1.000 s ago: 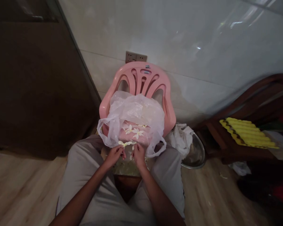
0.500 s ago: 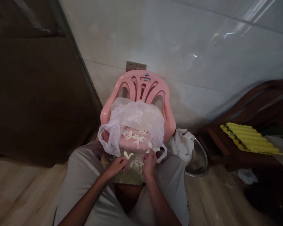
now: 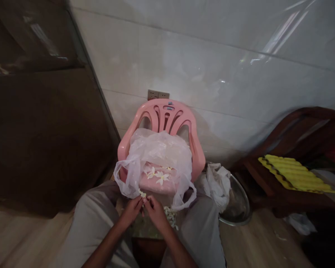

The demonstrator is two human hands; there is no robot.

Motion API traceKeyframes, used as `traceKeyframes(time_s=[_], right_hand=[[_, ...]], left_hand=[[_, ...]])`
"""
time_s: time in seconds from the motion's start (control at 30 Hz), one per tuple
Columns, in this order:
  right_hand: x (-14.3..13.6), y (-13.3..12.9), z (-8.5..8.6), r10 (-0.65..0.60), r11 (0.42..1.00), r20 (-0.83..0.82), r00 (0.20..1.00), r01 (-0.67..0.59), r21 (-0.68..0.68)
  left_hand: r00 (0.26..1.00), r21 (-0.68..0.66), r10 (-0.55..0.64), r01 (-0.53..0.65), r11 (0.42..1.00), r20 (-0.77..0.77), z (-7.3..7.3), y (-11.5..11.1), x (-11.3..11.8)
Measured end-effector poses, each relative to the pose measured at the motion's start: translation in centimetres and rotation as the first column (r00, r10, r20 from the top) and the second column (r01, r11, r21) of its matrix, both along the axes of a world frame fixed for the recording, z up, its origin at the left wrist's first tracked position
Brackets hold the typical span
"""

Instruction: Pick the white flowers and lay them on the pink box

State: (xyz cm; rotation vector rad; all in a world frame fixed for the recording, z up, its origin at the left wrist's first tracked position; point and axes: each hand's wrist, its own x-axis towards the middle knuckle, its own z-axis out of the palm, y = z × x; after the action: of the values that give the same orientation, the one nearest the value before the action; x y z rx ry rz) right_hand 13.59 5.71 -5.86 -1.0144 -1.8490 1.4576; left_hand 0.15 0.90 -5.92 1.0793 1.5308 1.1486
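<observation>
1. The left hand (image 3: 132, 211) reaches up and inward from the lower left, wrist slightly bent, back of the hand facing up, fingers curled.
2. The right hand (image 3: 155, 213) mirrors it from the lower right, its forearm slanting up to the left, thumb side uppermost.
3. The hands meet between the knees, fingertips touching, with both sets closed in a pinch on 1 small pale flower (image 3: 142, 193); how the grip is shared between them is too small to tell.
4. That flower pokes up just above the fingertips, near the front edge of the pink chair (image 3: 123, 145) and beside the left handle of the clear plastic bag (image 3: 163, 147).
5. The bag lies over the seat; in its opening, 2 white flowers (image 3: 162, 178) show plainly, and a bit of another behind them.
6. Below the right wrist, a heap of pale pieces (image 3: 171, 217) lies partly hidden by the forearm.
7. Both forearms run low between the grey-trousered thighs (image 3: 92, 216), elbows out of view.
</observation>
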Motion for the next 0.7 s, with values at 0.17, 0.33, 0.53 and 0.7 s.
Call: traceKeyframes(time_s=[0.17, 0.33, 0.53, 0.7], right_hand=[[0.2, 0.7, -0.4, 0.027, 1.0, 0.01, 1.0, -0.027, 0.015], [0.4, 1.0, -0.4, -0.01, 0.999, 0.02, 1.0, 0.009, 0.052], [1.5, 2.5, 0.5, -0.375, 0.921, 0.011, 0.927, 0.372, 0.116], [2.2, 2.8, 0.8, -0.499, 0.854, -0.01, 0.866, 0.494, 0.162]], left_hand=[[0.987, 0.015, -0.062, 0.065, 0.998, -0.146, 0.2, -0.4, 0.0], [0.993, -0.026, -0.036, 0.033, 0.999, -0.112, 0.6, -0.3, 0.2], [0.981, -0.003, 0.172, -0.173, 0.985, -0.087, 1.4, 0.2, -0.7], [0.99, 0.004, 0.128, -0.128, 0.992, 0.06, 1.1, 0.4, -0.3]])
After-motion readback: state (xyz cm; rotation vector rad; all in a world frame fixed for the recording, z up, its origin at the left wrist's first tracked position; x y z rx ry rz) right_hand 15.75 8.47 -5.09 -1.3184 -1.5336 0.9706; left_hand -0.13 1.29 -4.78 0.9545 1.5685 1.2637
